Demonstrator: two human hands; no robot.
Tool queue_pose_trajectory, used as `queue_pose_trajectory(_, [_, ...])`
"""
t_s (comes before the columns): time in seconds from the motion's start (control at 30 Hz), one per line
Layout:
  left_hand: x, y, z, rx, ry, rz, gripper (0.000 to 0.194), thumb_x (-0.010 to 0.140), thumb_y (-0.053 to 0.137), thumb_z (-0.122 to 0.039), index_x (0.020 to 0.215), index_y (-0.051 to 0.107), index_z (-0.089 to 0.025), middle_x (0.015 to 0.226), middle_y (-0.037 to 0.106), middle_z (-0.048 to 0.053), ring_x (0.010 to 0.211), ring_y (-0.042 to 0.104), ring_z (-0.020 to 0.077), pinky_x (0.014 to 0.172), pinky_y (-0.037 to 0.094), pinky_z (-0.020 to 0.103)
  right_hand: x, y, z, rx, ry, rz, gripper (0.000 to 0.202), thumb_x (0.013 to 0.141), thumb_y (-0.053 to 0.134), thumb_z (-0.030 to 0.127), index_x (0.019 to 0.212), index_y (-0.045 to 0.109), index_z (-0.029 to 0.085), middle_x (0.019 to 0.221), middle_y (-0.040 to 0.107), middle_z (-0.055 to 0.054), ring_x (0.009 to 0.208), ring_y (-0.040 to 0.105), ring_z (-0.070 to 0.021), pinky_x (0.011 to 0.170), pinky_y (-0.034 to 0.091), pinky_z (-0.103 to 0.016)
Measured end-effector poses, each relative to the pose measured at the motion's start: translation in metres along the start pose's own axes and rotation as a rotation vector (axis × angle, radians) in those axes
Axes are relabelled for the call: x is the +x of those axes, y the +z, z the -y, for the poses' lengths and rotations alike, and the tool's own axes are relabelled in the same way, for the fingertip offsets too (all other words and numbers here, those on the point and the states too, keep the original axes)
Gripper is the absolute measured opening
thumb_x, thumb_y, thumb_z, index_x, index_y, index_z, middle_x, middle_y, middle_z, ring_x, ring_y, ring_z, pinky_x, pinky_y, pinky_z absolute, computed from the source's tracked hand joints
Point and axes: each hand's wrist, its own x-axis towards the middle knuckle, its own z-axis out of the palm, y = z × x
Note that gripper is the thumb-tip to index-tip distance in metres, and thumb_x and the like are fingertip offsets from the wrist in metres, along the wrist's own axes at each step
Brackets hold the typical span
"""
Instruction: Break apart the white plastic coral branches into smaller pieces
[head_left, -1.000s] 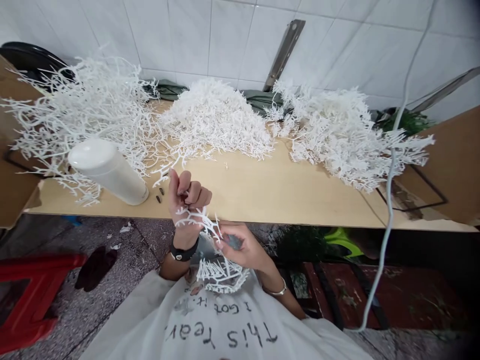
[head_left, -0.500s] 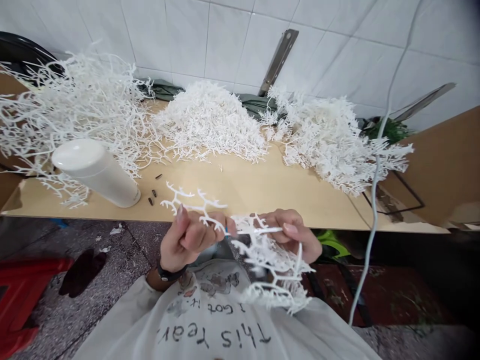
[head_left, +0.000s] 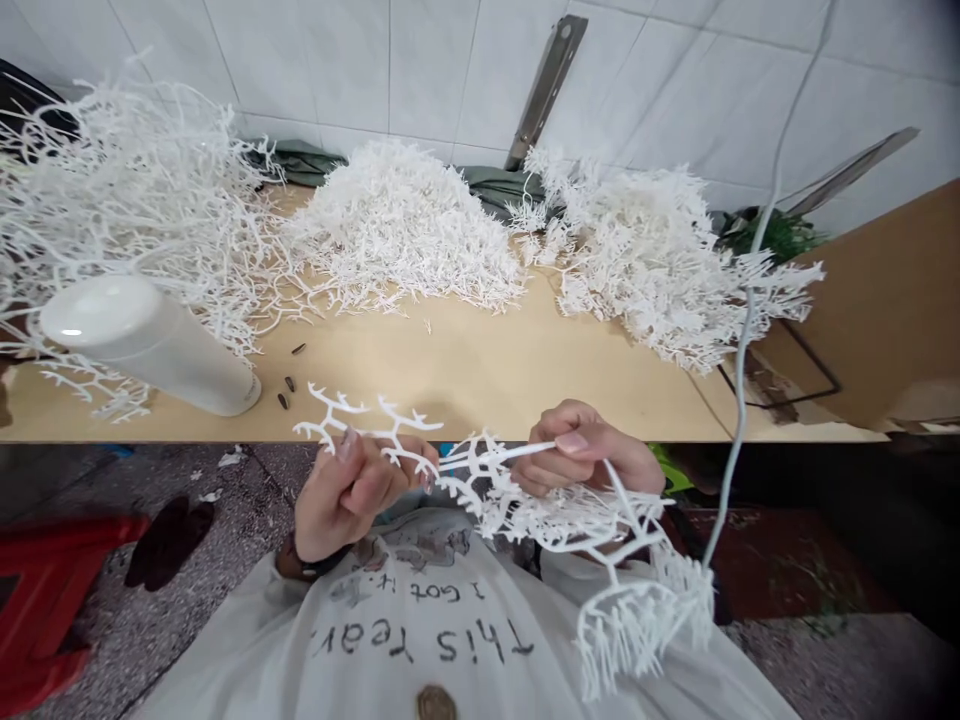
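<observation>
Cable (head_left: 741, 380) crosses 1 white pile (head_left: 652, 270), a bottle (head_left: 150, 335) partly hides another pile (head_left: 150, 185), left hand (head_left: 349, 490) and right hand (head_left: 589, 452) fingers gripping branches (head_left: 637, 615).

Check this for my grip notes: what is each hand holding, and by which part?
The right hand pinches white branching sprigs by a bare stem, between thumb and fingers; the left hand holds a forked sprig, exactly where is hidden.

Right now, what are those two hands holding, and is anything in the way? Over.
Left hand gripping white branched sprig. Right hand pinching white stem, branched bunch hanging below. Pale cable hangs close by the bunch; contact unclear.
</observation>
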Motion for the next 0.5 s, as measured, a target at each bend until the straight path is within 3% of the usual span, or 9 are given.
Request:
queue_pose_trajectory(0.13, [0.002, -0.005, 0.007, -0.003, 0.079, -0.018, 0.063, 0.097, 0.035, -0.042, 0.043, 0.015, -0.016, 0.035, 0.012, -0.002, 0.044, 0.02, 0.0126, 0.062, 0.038, 0.03, 0.005, -0.008, 0.011, -0.075, 0.07, 0.069, 0.048, 0.083, 0.058, 0.028, 0.051, 0.022, 0.02, 0.042, 0.014, 0.01, 0.037, 0.012, -0.004, 0.043, 0.016, -0.026])
queue_pose_trajectory(0.17, [0.003, -0.008, 0.008, 0.013, 0.074, -0.027, 0.062, 0.097, 0.035, -0.044, 0.042, 0.022, -0.017, 0.036, 0.018, -0.002, 0.045, 0.027, 0.013, 0.067, 0.041, 0.03, 0.007, -0.01, 0.013, -0.111, 0.069, 0.066, 0.047, 0.084, 0.057, 0.03, 0.052, 0.024, 0.021, 0.043, 0.015, 0.01, 0.038, 0.013, -0.0046, 0.043, 0.016, -0.026])
queue_pose_trajectory(0.23, [0.004, -0.014, 0.007, 0.077, 0.031, -0.036, 0.054, 0.094, 0.036, -0.052, 0.052, 0.049, -0.02, 0.047, 0.047, 0.001, 0.058, 0.048, 0.0153, 0.083, 0.044, 0.033, 0.013, -0.014, 0.018, -0.191, 0.05, 0.036, 0.045, 0.085, 0.057, 0.038, 0.054, 0.029, 0.021, 0.045, 0.019, 0.009, 0.04, 0.016, -0.006, 0.043, 0.016, -0.027])
queue_pose_trajectory(0.27, [0.004, -0.018, 0.006, 0.122, 0.002, -0.038, 0.049, 0.092, 0.037, -0.056, 0.068, 0.062, -0.021, 0.066, 0.062, 0.005, 0.075, 0.058, 0.0184, 0.093, 0.042, 0.035, 0.015, -0.016, 0.02, -0.227, 0.036, 0.021, 0.044, 0.085, 0.056, 0.041, 0.055, 0.031, 0.021, 0.046, 0.021, 0.008, 0.041, 0.018, -0.0065, 0.043, 0.017, -0.027])
queue_pose_trajectory(0.3, [0.003, -0.022, 0.005, 0.173, -0.024, -0.018, 0.048, 0.091, 0.037, -0.059, 0.089, 0.067, -0.021, 0.093, 0.068, 0.009, 0.097, 0.06, 0.0223, 0.102, 0.038, 0.037, 0.016, -0.017, 0.023, -0.259, 0.022, 0.016, 0.044, 0.085, 0.056, 0.043, 0.055, 0.032, 0.021, 0.047, 0.022, 0.007, 0.041, 0.019, -0.0066, 0.043, 0.018, -0.027])
queue_pose_trajectory(0.37, [0.0, -0.033, 0.004, 0.275, -0.08, 0.058, 0.055, 0.089, 0.041, -0.06, 0.123, 0.059, -0.02, 0.137, 0.052, 0.012, 0.131, 0.042, 0.0279, 0.113, 0.028, 0.04, 0.017, -0.017, 0.027, -0.309, -0.035, 0.037, 0.045, 0.085, 0.056, 0.045, 0.054, 0.032, 0.021, 0.046, 0.024, 0.007, 0.039, 0.02, -0.0062, 0.043, 0.019, -0.027])
queue_pose_trajectory(0.4, [-0.002, -0.039, 0.004, 0.317, -0.11, 0.105, 0.057, 0.09, 0.042, -0.057, 0.133, 0.051, -0.021, 0.147, 0.042, 0.011, 0.139, 0.032, 0.0286, 0.116, 0.024, 0.041, 0.016, -0.016, 0.029, -0.324, -0.093, 0.045, 0.047, 0.085, 0.056, 0.044, 0.053, 0.031, 0.02, 0.045, 0.022, 0.007, 0.038, 0.019, -0.0057, 0.043, 0.019, -0.027])
queue_pose_trajectory(0.5, [-0.004, -0.051, 0.007, 0.39, -0.185, 0.196, 0.056, 0.093, 0.042, -0.047, 0.144, 0.037, -0.023, 0.153, 0.033, 0.009, 0.142, 0.028, 0.0284, 0.116, 0.023, 0.042, 0.014, -0.013, 0.033, -0.351, -0.353, -0.045, 0.048, 0.086, 0.055, 0.043, 0.053, 0.03, 0.019, 0.042, 0.017, 0.009, 0.035, 0.015, -0.0045, 0.043, 0.02, -0.026])
